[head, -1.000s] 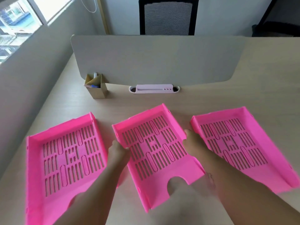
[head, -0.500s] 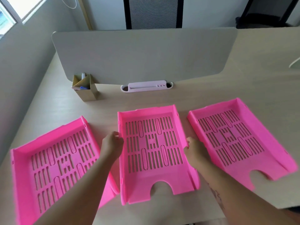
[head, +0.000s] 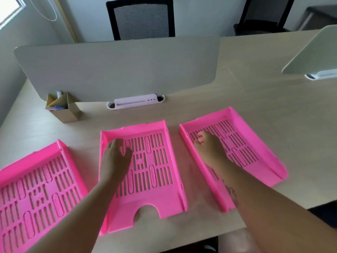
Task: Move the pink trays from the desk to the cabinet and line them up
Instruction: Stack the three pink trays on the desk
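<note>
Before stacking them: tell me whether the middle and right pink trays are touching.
Apart. The head view shows a strip of bare desk between the middle tray and the right tray.

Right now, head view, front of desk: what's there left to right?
left pink tray → left hand → middle pink tray → right hand → right pink tray
</note>
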A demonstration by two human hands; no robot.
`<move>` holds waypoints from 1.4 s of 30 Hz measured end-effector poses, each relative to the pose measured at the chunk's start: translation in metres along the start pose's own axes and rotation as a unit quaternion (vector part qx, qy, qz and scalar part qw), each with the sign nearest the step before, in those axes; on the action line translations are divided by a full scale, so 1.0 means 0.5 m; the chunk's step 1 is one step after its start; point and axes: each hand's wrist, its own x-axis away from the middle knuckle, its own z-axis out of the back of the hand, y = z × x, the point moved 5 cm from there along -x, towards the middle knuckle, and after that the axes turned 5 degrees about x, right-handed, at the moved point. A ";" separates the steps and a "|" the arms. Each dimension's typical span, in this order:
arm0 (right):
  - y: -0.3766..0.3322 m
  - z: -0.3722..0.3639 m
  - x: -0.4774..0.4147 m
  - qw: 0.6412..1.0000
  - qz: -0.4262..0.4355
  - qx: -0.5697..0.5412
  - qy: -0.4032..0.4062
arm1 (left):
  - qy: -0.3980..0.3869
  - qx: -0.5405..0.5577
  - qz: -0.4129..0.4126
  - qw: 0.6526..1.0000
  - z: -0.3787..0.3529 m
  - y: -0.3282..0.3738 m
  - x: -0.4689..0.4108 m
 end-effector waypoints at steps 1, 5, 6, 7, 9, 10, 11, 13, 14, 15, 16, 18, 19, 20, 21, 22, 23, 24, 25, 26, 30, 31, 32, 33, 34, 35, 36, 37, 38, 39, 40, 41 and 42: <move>0.027 0.020 -0.013 1.000 0.002 0.005 0.008 | -0.010 0.007 -0.011 1.000 -0.026 0.032 0.009; 0.148 0.098 -0.063 0.999 0.008 0.031 0.025 | -0.039 0.056 0.006 0.998 -0.133 0.145 0.052; 0.179 0.117 -0.076 0.999 0.007 0.038 0.036 | -0.046 0.072 0.022 0.996 -0.162 0.166 0.064; 0.210 0.132 -0.088 0.998 0.010 0.048 0.044 | -0.054 0.082 0.036 0.995 -0.189 0.189 0.076; 0.266 0.153 -0.103 0.996 0.005 0.075 0.042 | -0.071 0.083 0.061 0.992 -0.245 0.226 0.101; 0.291 0.160 -0.107 0.996 -0.006 0.087 0.035 | -0.084 0.081 0.080 0.990 -0.270 0.242 0.116; 0.316 0.162 -0.110 0.995 -0.014 0.093 0.027 | -0.097 0.078 0.102 0.987 -0.294 0.255 0.131; 0.360 0.158 -0.113 0.995 -0.025 0.092 0.003 | -0.123 0.083 0.148 0.978 -0.340 0.263 0.161; 0.381 0.153 -0.111 0.995 -0.034 0.088 -0.012 | -0.133 0.092 0.169 0.972 -0.361 0.260 0.174; 0.401 0.144 -0.111 0.995 -0.044 0.084 -0.029 | -0.140 0.104 0.186 0.967 -0.379 0.256 0.185; 0.420 0.135 -0.108 0.994 -0.056 0.077 -0.049 | -0.148 0.110 0.199 0.962 -0.396 0.250 0.196; 0.452 0.121 -0.105 0.992 -0.077 0.061 -0.078 | -0.162 0.107 0.212 0.958 -0.422 0.243 0.217; 0.462 0.119 -0.103 0.992 -0.084 0.058 -0.080 | -0.166 0.105 0.211 0.957 -0.429 0.244 0.227; 0.467 0.123 -0.101 0.992 -0.090 0.055 -0.074 | -0.164 0.104 0.208 0.959 -0.431 0.247 0.233; 0.469 0.128 -0.099 0.992 -0.092 0.052 -0.065 | -0.154 0.100 0.202 0.962 -0.428 0.251 0.236; 0.470 0.136 -0.093 0.994 -0.087 0.045 -0.055 | -0.138 0.094 0.189 0.968 -0.422 0.255 0.235; 0.470 0.144 -0.086 0.995 -0.079 0.033 -0.048 | -0.121 0.087 0.174 0.973 -0.412 0.260 0.232; 0.467 0.153 -0.078 0.997 -0.070 0.014 -0.042 | -0.107 0.079 0.154 0.979 -0.400 0.263 0.225; 0.460 0.163 -0.071 0.998 -0.056 -0.004 -0.034 | -0.100 0.075 0.137 0.983 -0.384 0.267 0.217; 0.447 0.173 -0.062 0.998 -0.044 -0.022 -0.029 | -0.098 0.073 0.126 0.985 -0.365 0.267 0.208; 0.337 0.182 -0.034 0.996 -0.002 -0.081 -0.030 | -0.088 0.053 0.099 0.990 -0.251 0.244 0.161; 0.300 0.173 -0.028 0.995 0.008 -0.091 -0.031 | -0.076 0.046 0.091 0.992 -0.215 0.231 0.148; 0.263 0.159 -0.023 0.994 0.016 -0.101 -0.031 | -0.064 0.034 0.085 0.994 -0.178 0.214 0.135; 0.225 0.144 -0.016 0.993 0.020 -0.110 -0.030 | -0.055 0.019 0.081 0.995 -0.141 0.194 0.125; 0.188 0.127 -0.008 0.992 0.021 -0.118 -0.029 | -0.043 0.005 0.077 0.996 -0.106 0.170 0.114; 0.152 0.110 0.001 0.992 0.022 -0.124 -0.028 | -0.032 -0.006 0.075 0.997 -0.073 0.144 0.105; 0.117 0.092 0.011 0.991 0.022 -0.130 -0.030 | -0.020 -0.016 0.073 0.997 -0.038 0.119 0.098; 0.084 0.075 0.022 0.990 0.023 -0.136 -0.035 | -0.013 -0.025 0.072 0.997 -0.006 0.093 0.091; 0.053 0.057 0.034 0.988 0.026 -0.145 -0.043 | -0.009 -0.034 0.071 0.997 0.022 0.069 0.086; 0.024 0.041 0.046 0.986 0.029 -0.154 -0.055 | -0.009 -0.040 0.071 0.997 0.046 0.045 0.083; -0.004 0.023 0.058 0.984 0.033 -0.160 -0.069 | -0.015 -0.045 0.074 0.996 0.068 0.022 0.083; -0.032 0.006 0.069 0.983 0.035 -0.163 -0.079 | -0.021 -0.051 0.079 0.995 0.089 0.000 0.084; -0.056 -0.011 0.078 0.982 0.036 -0.164 -0.086 | -0.023 -0.053 0.083 0.995 0.107 -0.024 0.085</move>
